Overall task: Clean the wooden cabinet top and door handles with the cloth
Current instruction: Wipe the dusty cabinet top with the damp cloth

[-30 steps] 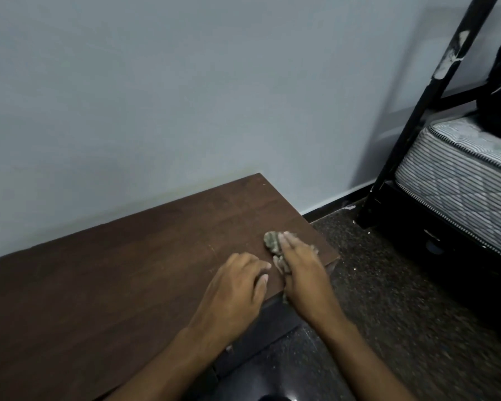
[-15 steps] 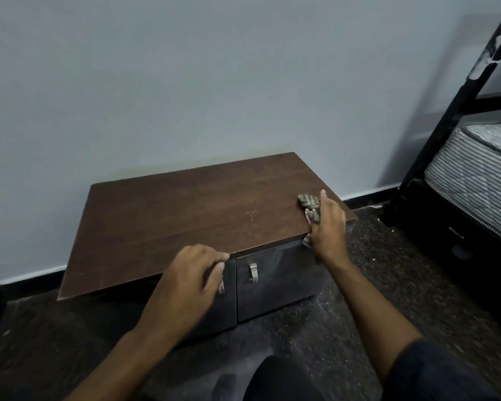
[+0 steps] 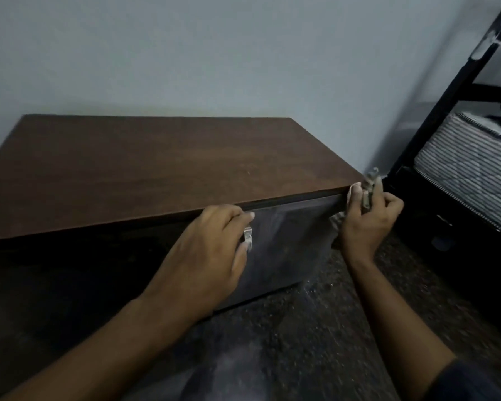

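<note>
The low cabinet has a dark brown wooden top [image 3: 162,166] and glossy dark doors [image 3: 287,241]. My right hand [image 3: 368,221] grips a crumpled greyish cloth [image 3: 369,183] at the cabinet's front right corner, just off the top's edge. My left hand [image 3: 211,253] rests against the door front, fingers curled over a small metal door handle [image 3: 248,237], which is partly hidden by them. A second handle is not visible.
A pale wall runs behind the cabinet. A black metal bed frame [image 3: 434,111] with a striped mattress [image 3: 469,166] stands close on the right. The floor [image 3: 315,328] is dark speckled stone, with a narrow gap between cabinet and bed.
The view has dropped lower and closer to the cabinet front. My right hand slid the cloth off the top to the front right corner. My left hand moved onto the door handle.
</note>
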Demonstrator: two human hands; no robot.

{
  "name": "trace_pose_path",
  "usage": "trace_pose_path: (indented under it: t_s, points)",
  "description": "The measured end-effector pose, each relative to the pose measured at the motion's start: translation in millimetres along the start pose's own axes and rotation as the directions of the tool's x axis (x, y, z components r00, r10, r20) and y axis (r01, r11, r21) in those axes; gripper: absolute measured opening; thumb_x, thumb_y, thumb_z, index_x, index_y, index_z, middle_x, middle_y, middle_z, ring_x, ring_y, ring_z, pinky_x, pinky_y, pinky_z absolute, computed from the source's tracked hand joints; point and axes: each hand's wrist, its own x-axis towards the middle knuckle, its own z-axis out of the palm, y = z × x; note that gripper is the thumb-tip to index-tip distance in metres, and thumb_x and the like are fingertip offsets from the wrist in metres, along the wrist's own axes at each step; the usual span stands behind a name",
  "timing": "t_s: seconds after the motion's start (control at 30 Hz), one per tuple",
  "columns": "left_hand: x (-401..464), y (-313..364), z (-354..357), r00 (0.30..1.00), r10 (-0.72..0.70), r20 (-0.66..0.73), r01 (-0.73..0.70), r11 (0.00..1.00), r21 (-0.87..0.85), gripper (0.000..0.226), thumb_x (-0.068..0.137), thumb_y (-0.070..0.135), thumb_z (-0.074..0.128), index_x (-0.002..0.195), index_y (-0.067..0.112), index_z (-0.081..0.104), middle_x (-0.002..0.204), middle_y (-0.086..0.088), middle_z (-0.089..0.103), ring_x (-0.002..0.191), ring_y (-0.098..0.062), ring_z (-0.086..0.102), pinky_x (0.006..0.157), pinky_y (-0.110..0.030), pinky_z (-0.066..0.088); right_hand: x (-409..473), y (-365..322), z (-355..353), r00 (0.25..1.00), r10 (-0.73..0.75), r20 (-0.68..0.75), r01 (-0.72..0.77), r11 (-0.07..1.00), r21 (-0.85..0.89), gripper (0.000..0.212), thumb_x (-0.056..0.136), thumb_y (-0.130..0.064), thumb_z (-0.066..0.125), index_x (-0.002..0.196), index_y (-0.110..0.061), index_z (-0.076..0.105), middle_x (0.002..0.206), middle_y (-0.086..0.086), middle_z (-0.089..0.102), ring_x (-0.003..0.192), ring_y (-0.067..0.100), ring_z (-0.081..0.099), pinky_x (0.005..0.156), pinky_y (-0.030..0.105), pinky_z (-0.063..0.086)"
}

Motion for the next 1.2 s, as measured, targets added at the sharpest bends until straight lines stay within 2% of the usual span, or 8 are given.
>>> trace_pose_path:
  t_s: [0.1,0.3,0.5,0.67,0.87,0.93,1.07,1.2]
  points:
    - [-5.2,0.5,9.4,1.000,0.005,0.020,-0.005,0.999,0.043,0.045,0.089,0.029,0.050,0.130,0.011,0.056,0.121,0.001,0.055,0.113,-0.016,0.051,0.098,-0.028,0.043,-19.1,-20.7,12.6,0.998,0.052,-0.032,-0.050,0.997,0.063,0.043,0.096,-0.023,0.062,0.128,0.007,0.062,0.109,0.025,0.050,0.094,0.025,0.051,0.090,0.028,0.045]
    - [-0.5,4.4,16.3,0.999,-0.036,0.023,0.033,0.994,0.100,0.046,0.083,0.029,0.053,0.126,0.011,0.059,0.118,0.000,0.057,0.109,-0.018,0.054,0.095,-0.022,0.037,-87.0,-66.5,11.1,0.976,-0.194,0.102,0.172,0.967,0.188,0.046,0.095,-0.007,0.063,0.139,0.004,0.053,0.114,0.016,0.051,0.102,0.017,0.050,0.092,0.023,0.044]
    - [20.2,22.8,12.4,1.000,0.025,-0.003,-0.024,0.991,0.132,0.052,0.087,0.027,0.057,0.136,0.009,0.052,0.126,-0.002,0.054,0.118,-0.018,0.050,0.102,-0.033,0.044,-9.9,-32.6,-3.2,0.989,0.149,0.019,-0.150,0.981,0.126,0.030,0.097,-0.009,0.061,0.118,0.013,0.064,0.109,0.018,0.052,0.087,0.000,0.039,0.080,-0.003,0.034]
    - [42.2,36.4,25.8,0.998,0.064,0.009,-0.064,0.988,0.139,0.056,0.081,0.031,0.047,0.132,0.007,0.054,0.125,-0.005,0.054,0.117,-0.022,0.050,0.100,-0.034,0.045,-75.4,-69.6,5.0,0.978,-0.125,0.169,0.088,0.973,0.212,0.042,0.098,-0.019,0.061,0.135,0.000,0.058,0.113,0.009,0.052,0.097,0.017,0.054,0.086,0.023,0.049]
    - [58.4,45.9,41.0,0.993,0.103,0.053,-0.111,0.980,0.166,0.057,0.084,0.029,0.056,0.137,0.008,0.049,0.127,-0.003,0.051,0.118,-0.020,0.049,0.100,-0.035,0.046,-6.5,-29.8,3.8,0.965,0.262,0.034,-0.262,0.934,0.244,0.044,0.100,-0.013,0.057,0.140,0.005,0.051,0.114,0.006,0.044,0.097,0.012,0.051,0.091,0.015,0.047]
    - [64.5,53.8,46.4,0.992,0.109,0.068,-0.119,0.978,0.171,0.058,0.084,0.028,0.058,0.137,0.009,0.048,0.128,-0.002,0.050,0.118,-0.019,0.048,0.100,-0.033,0.046,-7.0,-29.7,4.6,0.959,0.278,0.062,-0.284,0.932,0.227,0.044,0.101,-0.017,0.056,0.139,0.005,0.052,0.117,0.005,0.044,0.098,0.011,0.051,0.086,0.004,0.043]
    - [77.0,67.8,53.2,0.985,0.143,0.093,-0.157,0.976,0.154,0.054,0.081,0.029,0.053,0.132,0.011,0.052,0.125,-0.001,0.052,0.117,-0.018,0.049,0.097,-0.034,0.047,-40.2,-43.8,5.3,0.988,0.098,0.122,-0.128,0.955,0.268,0.041,0.101,-0.018,0.058,0.137,0.000,0.056,0.115,0.004,0.046,0.093,0.004,0.053,0.085,0.012,0.049]
    - [73.1,59.1,49.2,0.986,0.130,0.104,-0.146,0.976,0.159,0.054,0.086,0.031,0.056,0.137,0.013,0.049,0.128,0.002,0.050,0.117,-0.016,0.048,0.098,-0.033,0.046,-0.3,-22.8,0.0,0.960,0.269,0.075,-0.278,0.946,0.168,0.042,0.101,-0.017,0.056,0.137,0.004,0.054,0.117,0.005,0.043,0.084,-0.002,0.040,0.081,-0.003,0.038]
